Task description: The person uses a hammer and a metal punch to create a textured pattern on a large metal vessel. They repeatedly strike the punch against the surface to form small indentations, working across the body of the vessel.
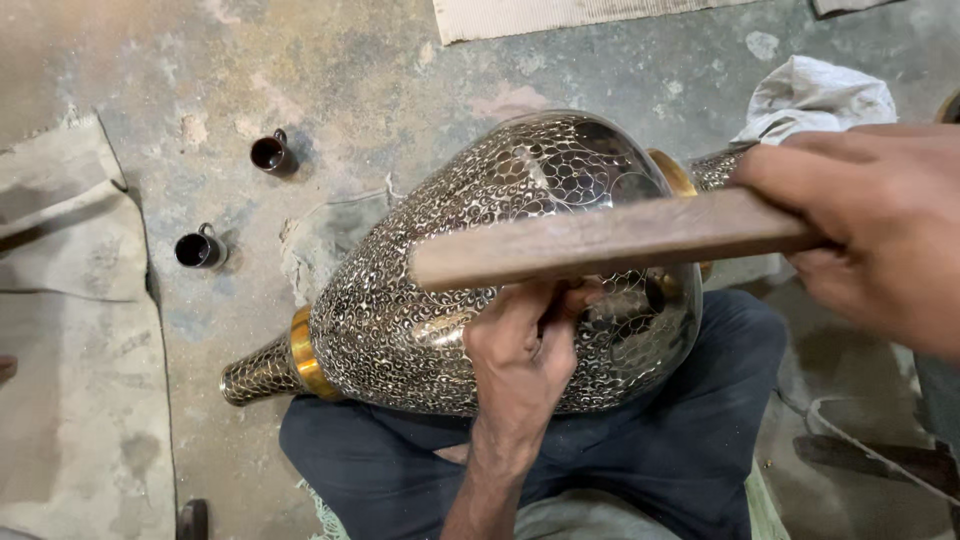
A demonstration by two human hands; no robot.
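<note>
The big metal vase [470,270] is lying across the person's lap, its long axis running from eight to two o'clock. The left hand [525,350] is pinching something small against its belly. The right hand [880,225] is gripping a wooden stick [600,240], closed, directly above at twelve o'clock.

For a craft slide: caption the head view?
Left hand steadies an engraved metal vase on the lap; right hand holds a wooden stick.
</note>
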